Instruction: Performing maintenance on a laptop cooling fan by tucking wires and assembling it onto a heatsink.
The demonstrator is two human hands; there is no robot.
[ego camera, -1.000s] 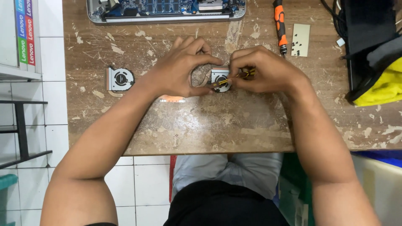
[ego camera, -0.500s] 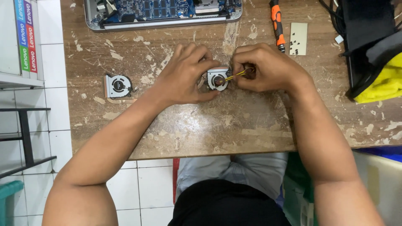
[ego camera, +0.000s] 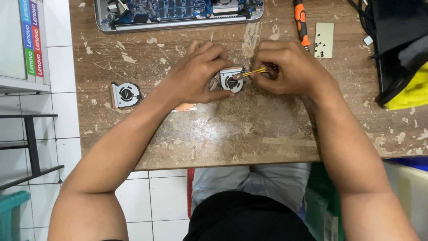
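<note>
My left hand [ego camera: 196, 73] grips a small silver laptop cooling fan [ego camera: 232, 80] at the middle of the worn wooden table [ego camera: 232, 134]. My right hand [ego camera: 290, 67] pinches the fan's thin yellow and red wires [ego camera: 254, 71] just to the fan's right. A copper heat pipe piece [ego camera: 185, 107] shows below my left hand. A second cooling fan [ego camera: 125, 94] lies flat on the table to the left, apart from both hands.
An opened laptop base [ego camera: 178, 13] with its blue circuit board lies along the far edge. An orange-handled screwdriver [ego camera: 301, 22] and a pale card with small dark screws [ego camera: 324, 40] lie at the back right. A black and yellow bag [ego camera: 401, 67] sits at the right. White tiled floor lies left.
My right hand has drawn the fan's wires out to the right, so they now show stretched between fan and fingers. My left hand still holds the fan in the same spot.
</note>
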